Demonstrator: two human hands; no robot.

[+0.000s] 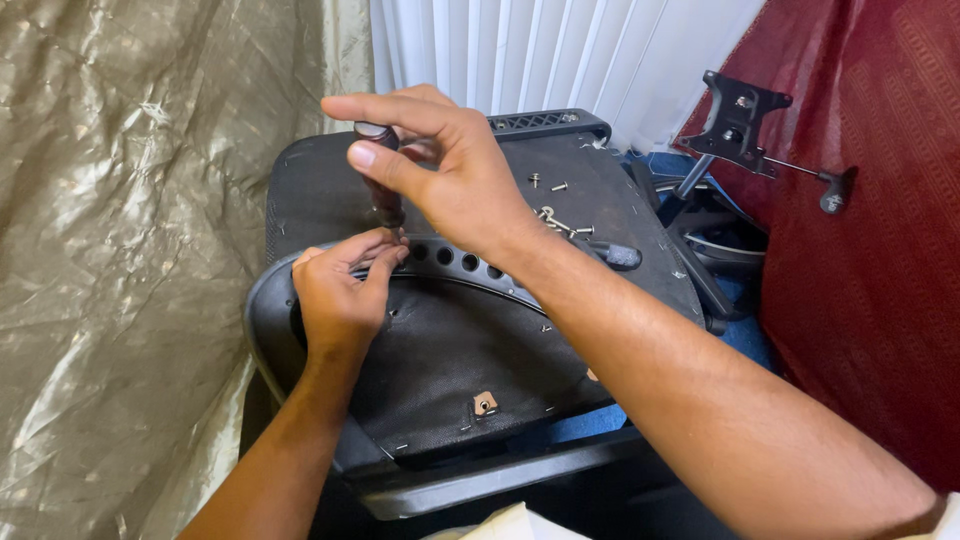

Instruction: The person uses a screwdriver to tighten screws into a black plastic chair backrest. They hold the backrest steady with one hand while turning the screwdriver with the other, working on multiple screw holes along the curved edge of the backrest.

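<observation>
the right hand (455, 170) is closed around the dark handle of a screwdriver (380, 175), thumb pressed on the side and index finger stretched over the top; the tool stands nearly upright, tip pointing down. just below it, the left hand (340, 295) pinches its fingertips together at the tip of the screwdriver, on the edge of a curved black plastic bracket (470, 265) with a row of round holes. whatever small part sits between those fingertips is too hidden to tell.

both hands work over an upturned office chair seat (460, 350), its black underside covering stapled around the edge. toward the person from the left hand, near the seat's front edge, a small metal threaded insert (485, 403) shows through a cut in the covering.

beyond the right hand, on the flat black back of the chair part (590, 180), lie several loose silver screws (560, 225), some single, some in a small cluster near the right wrist. nothing here serves as a container; the screws lie bare on the panel.

far to the right of the right hand stands a black chair mechanism plate with lever (740, 125), against a dark red patterned cloth (870, 260). to the left of the left hand hangs a shiny olive sheet (120, 250), and white vertical blinds (520, 50) hang behind.
</observation>
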